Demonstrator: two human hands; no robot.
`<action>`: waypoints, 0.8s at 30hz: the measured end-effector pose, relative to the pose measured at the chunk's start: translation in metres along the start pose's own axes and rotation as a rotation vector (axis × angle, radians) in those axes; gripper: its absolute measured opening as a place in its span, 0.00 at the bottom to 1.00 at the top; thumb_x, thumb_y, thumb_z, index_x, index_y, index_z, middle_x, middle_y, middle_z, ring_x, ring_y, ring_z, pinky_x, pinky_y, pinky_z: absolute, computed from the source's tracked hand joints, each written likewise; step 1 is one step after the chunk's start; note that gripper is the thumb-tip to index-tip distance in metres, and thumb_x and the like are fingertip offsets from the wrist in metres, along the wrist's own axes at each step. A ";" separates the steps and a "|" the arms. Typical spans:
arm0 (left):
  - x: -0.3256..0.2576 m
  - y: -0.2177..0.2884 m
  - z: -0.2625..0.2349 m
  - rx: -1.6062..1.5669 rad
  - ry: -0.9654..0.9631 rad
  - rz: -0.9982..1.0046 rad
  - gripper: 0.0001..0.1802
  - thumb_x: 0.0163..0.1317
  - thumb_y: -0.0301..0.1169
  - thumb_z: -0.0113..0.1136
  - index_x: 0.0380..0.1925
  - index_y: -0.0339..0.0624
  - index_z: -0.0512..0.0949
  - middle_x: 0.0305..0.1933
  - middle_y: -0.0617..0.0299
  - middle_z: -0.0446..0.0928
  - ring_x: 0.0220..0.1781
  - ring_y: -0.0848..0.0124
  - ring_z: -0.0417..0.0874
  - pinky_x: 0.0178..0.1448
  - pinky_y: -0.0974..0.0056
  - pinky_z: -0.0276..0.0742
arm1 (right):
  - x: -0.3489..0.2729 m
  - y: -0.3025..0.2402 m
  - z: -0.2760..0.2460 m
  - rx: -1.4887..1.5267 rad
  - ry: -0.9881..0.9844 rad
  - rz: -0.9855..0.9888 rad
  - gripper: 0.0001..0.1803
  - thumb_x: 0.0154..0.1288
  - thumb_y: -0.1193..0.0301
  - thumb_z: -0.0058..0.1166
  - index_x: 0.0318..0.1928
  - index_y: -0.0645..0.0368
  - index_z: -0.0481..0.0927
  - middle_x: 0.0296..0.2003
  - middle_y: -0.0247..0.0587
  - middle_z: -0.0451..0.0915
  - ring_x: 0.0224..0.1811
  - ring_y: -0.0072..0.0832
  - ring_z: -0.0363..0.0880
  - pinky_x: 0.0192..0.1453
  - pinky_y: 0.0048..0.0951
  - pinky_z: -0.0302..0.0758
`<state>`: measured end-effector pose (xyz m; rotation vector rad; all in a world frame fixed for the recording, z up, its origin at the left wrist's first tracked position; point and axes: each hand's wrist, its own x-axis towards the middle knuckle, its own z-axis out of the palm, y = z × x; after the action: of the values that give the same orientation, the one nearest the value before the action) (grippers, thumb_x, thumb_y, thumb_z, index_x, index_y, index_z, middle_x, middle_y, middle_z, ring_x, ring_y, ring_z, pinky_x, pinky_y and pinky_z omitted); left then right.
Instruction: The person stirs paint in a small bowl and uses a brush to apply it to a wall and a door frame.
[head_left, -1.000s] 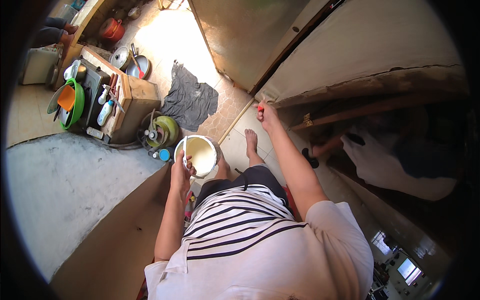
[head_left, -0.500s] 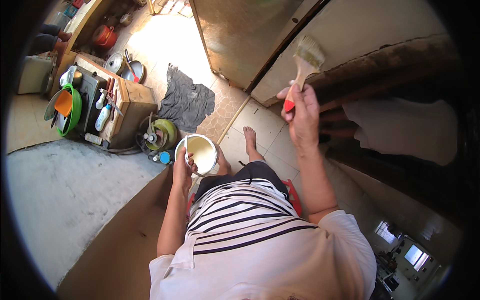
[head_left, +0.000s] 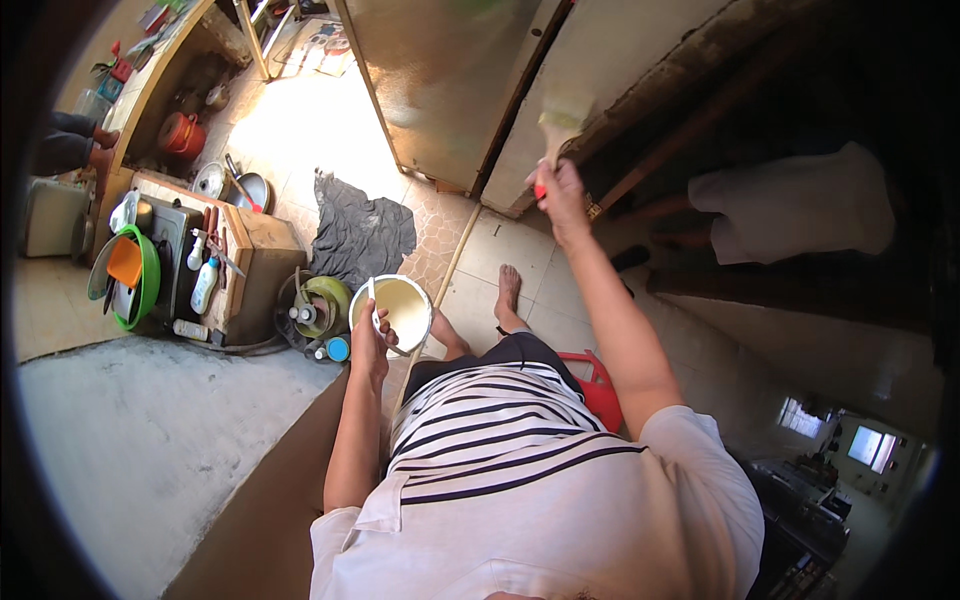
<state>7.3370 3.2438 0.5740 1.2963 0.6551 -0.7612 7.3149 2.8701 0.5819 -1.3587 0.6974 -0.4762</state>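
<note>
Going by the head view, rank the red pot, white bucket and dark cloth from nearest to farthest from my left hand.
1. White bucket: held in your left hand.
2. Dark cloth: on the floor beyond.
3. Red pot: toward the upper left.

The bucket (head_left: 393, 278) is white, its inside pale cream; the brush (head_left: 555, 135) shows red at its handle. Black stripes cross the white shirt (head_left: 500, 440). At left, the basin (head_left: 149, 283) is green, the container (head_left: 124, 262) orange; the far cloth (head_left: 357, 232) is grey, the chair (head_left: 599, 395) red.

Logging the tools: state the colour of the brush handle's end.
The handle's end is red, seen best in the head view.
</note>
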 end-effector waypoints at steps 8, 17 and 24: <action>0.007 -0.002 -0.007 0.074 -0.082 -0.001 0.25 0.66 0.51 0.56 0.42 0.37 0.72 0.24 0.69 0.64 0.23 0.77 0.65 0.27 0.69 0.62 | -0.057 0.088 -0.047 0.093 0.037 0.478 0.12 0.75 0.60 0.48 0.42 0.57 0.73 0.31 0.36 0.80 0.14 0.13 0.56 0.18 0.18 0.57; 0.003 -0.019 -0.012 0.168 -0.141 0.006 0.21 0.67 0.50 0.56 0.44 0.43 0.72 0.32 0.68 0.70 0.26 0.78 0.68 0.26 0.69 0.63 | -0.198 0.136 -0.166 0.107 0.317 0.625 0.14 0.75 0.60 0.48 0.45 0.58 0.75 0.27 0.35 0.75 0.14 0.14 0.58 0.16 0.20 0.55; 0.000 -0.027 -0.002 0.321 -0.288 -0.067 0.18 0.69 0.49 0.51 0.46 0.49 0.71 0.31 0.69 0.69 0.25 0.76 0.68 0.30 0.68 0.66 | -0.329 0.172 -0.229 0.257 0.701 0.605 0.13 0.74 0.60 0.48 0.41 0.56 0.73 0.24 0.32 0.73 0.14 0.16 0.60 0.14 0.20 0.57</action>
<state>7.3153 3.2426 0.5572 1.4225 0.3532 -1.1179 6.9061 2.9579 0.4569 -0.6608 1.5068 -0.5242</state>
